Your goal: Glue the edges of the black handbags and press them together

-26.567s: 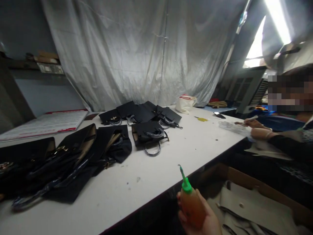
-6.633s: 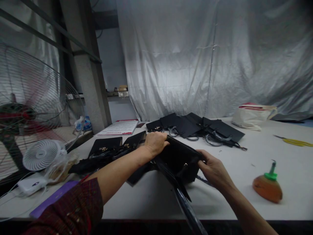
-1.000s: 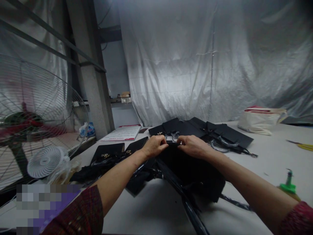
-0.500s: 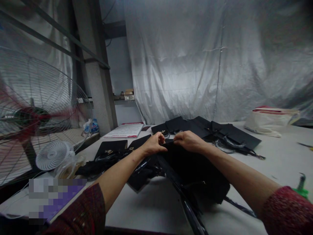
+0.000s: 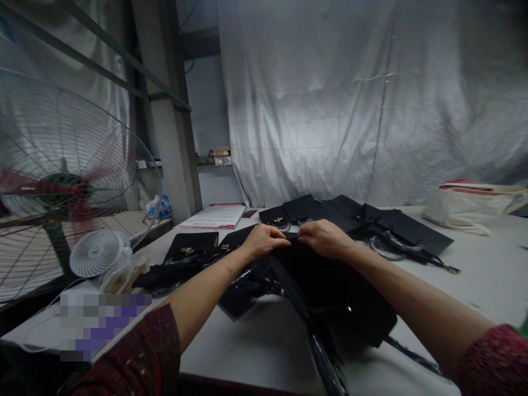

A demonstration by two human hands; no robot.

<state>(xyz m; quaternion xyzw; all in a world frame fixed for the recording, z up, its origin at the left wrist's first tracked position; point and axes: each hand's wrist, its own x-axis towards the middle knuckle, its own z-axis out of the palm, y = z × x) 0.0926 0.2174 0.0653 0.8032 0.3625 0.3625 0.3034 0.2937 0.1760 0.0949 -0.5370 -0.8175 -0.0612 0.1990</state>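
A black handbag (image 5: 342,291) stands tilted on the white table (image 5: 243,357) in front of me, its dark inside facing up toward me. My left hand (image 5: 266,240) pinches the far top edge of the bag, thumb along the rim. Close beside it, my right hand (image 5: 324,237) grips the same edge with bent fingers. Plastic-wrapped handles (image 5: 319,352) hang from the bag's near side. More black bags lie to the left, among them one with a gold clasp (image 5: 187,251). What lies under my fingertips is hidden.
Several flat black bags (image 5: 406,228) spread across the back of the table. A printed sheet stack (image 5: 212,216) lies back left. A small white fan (image 5: 99,253) and a large caged fan (image 5: 78,190) stand left. A cream cloth bag (image 5: 466,206) sits back right.
My left fingers have straightened and closed together onto the bag's edge. The right hand keeps its grip. The whole view has shifted slightly.
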